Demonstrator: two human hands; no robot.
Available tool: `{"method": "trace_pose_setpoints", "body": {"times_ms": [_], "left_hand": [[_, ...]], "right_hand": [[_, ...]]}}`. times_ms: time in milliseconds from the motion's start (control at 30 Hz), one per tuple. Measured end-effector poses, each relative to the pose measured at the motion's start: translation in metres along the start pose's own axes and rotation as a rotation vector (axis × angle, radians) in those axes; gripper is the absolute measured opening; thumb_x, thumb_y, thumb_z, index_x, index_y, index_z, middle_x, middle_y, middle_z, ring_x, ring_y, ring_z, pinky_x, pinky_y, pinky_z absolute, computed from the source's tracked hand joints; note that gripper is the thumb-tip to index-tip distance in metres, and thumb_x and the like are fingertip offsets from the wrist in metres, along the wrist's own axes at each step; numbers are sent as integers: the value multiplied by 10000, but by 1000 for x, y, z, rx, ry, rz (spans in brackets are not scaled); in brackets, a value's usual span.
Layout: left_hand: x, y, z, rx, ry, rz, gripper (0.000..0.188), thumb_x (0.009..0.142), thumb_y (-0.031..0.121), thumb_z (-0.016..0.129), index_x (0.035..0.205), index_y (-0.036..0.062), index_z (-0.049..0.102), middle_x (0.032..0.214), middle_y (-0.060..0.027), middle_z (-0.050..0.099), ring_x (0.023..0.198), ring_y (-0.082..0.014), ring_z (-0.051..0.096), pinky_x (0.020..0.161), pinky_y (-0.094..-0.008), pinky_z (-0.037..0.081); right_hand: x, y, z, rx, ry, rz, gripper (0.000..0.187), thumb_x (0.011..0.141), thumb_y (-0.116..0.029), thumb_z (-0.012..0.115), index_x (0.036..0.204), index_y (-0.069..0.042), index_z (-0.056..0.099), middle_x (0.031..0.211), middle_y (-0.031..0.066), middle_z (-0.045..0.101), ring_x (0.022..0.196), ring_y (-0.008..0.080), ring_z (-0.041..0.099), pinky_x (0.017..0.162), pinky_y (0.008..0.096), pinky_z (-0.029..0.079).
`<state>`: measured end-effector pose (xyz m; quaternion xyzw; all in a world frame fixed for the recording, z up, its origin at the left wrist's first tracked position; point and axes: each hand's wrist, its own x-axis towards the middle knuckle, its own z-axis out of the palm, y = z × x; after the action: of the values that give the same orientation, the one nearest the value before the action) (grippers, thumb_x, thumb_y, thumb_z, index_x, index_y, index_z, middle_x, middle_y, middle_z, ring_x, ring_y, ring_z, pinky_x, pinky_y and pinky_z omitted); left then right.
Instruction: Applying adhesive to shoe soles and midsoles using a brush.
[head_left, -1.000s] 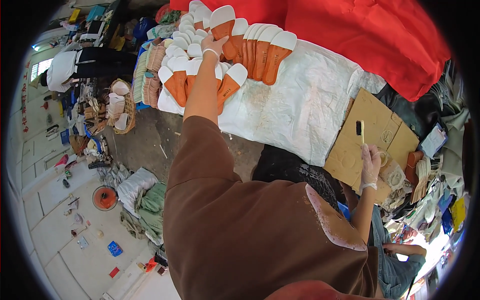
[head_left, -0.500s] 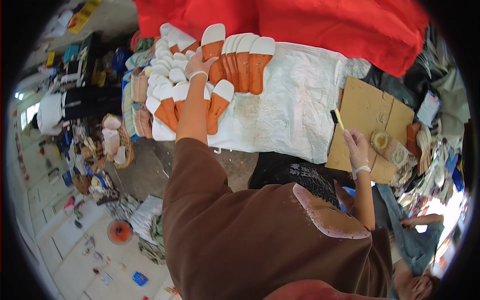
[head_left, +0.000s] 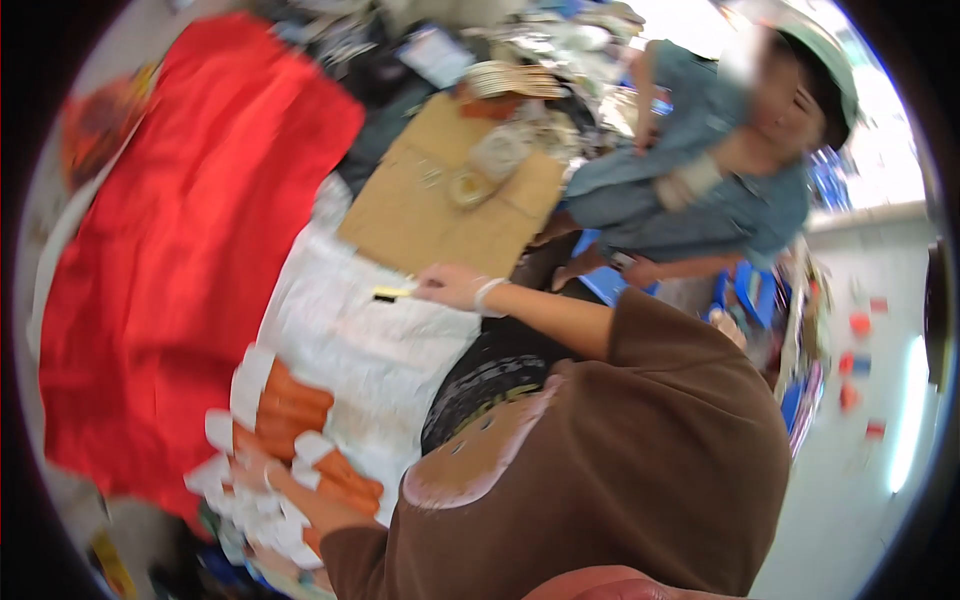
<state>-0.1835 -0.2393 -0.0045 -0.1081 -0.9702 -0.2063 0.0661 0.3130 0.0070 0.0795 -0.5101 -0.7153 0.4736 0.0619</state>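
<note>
My right hand (head_left: 450, 286), in a thin clear glove, is closed round the pale handle of a small black-bristled brush (head_left: 388, 294). It hovers over the white sheet (head_left: 350, 345), near the edge of the cardboard (head_left: 400, 220). At the lower left my left hand (head_left: 257, 468), also gloved and blurred, has its fingers closed on an orange-and-white insole (head_left: 243, 438). Fanned beside it lies a row of similar insoles (head_left: 292, 405). Another group of insoles (head_left: 345, 482) is on the near side of that hand, with several white toe ends piled around the wrist.
On the cardboard stands a clear container (head_left: 470, 187) with yellowish contents. Behind it is a stack of insoles (head_left: 510, 80). Red cloth (head_left: 200, 270) covers the far left. A person in blue-grey clothes (head_left: 690, 190) and a green cap is close by at the right.
The view has swung to the right, bringing the person in blue-grey fully into sight. My right hand has moved from above the cardboard to over the white sheet, still with the brush.
</note>
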Motion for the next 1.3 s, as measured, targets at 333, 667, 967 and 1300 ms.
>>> {"method": "trace_pose_setpoints", "body": {"times_ms": [333, 667, 967, 1300], "left_hand": [[-83, 44, 5, -467, -207, 320, 531, 880, 356, 685, 1130, -88, 538, 928, -190, 626, 810, -281, 619, 707, -362, 528], [-115, 75, -23, -374, -438, 375, 755, 901, 385, 639, 1430, -60, 334, 1313, -242, 538, 1104, -317, 590, 916, -360, 478], [-110, 62, -27, -288, -606, 343, 777, 903, 399, 622, 1452, -46, 300, 1494, -224, 342, 1370, -331, 362, 1122, -367, 301], [-126, 117, -3, -311, -621, 621, 810, 924, 336, 600, 1498, -27, 158, 1566, -206, 174, 1443, -319, 199, 1183, -377, 159]], "right_hand": [[9, 124, -39, 325, 639, 460, 334, 831, -354, 698, 936, -63, 571, 834, 146, 631, 789, 281, 613, 725, 392, 479], [37, 132, -71, 297, 756, 575, 267, 832, -242, 664, 955, -60, 512, 858, 185, 629, 816, 336, 620, 735, 427, 475], [93, 139, -74, 203, 779, 666, 286, 848, -155, 618, 1077, -14, 520, 1040, 251, 636, 1008, 401, 621, 851, 443, 493], [78, 146, -63, 580, 863, 606, 793, 815, -354, 711, 1406, -32, 290, 1222, 264, 549, 1131, 348, 561, 948, 421, 437]]}}
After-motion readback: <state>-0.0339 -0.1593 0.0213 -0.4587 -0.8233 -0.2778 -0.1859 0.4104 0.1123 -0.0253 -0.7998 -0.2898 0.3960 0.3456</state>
